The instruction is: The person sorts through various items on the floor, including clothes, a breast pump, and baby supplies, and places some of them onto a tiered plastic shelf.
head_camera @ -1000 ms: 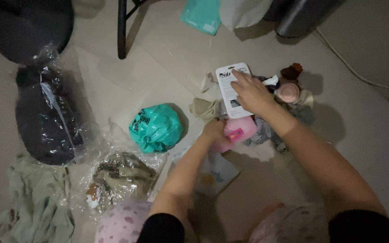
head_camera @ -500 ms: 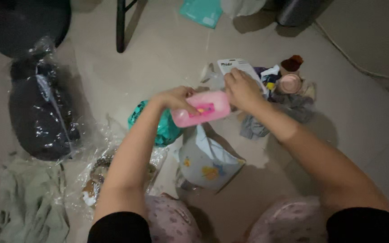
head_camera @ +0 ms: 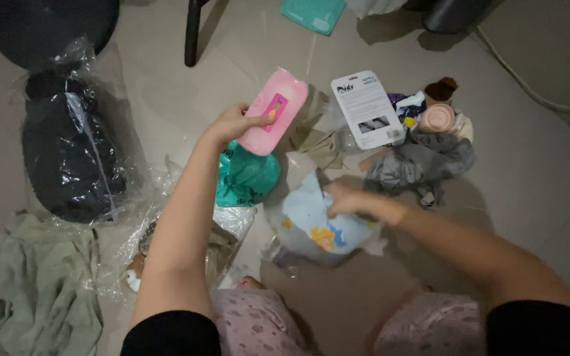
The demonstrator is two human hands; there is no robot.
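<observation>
Position of held item: the left hand (head_camera: 232, 123) is closed around the lower end of a pink oblong pack (head_camera: 273, 111), raised above the floor (head_camera: 529, 171). The pack's long axis runs up and to the right, away from the wrist, with its free end pointing toward the far edge of the floor. The right hand (head_camera: 341, 198) is lower and nearer the person, its fingers pinched together on the upper edge of a pale blue printed bag (head_camera: 315, 224) that rests on the floor. The bag lies below and to the right of the pack, well apart from it; the right hand is the nearer hand to the bag. A teal plastic bag (head_camera: 245, 178) sits directly under the left forearm. A white carded package (head_camera: 367, 109) and a grey cloth heap (head_camera: 423, 161) lie beyond the right hand.
</observation>
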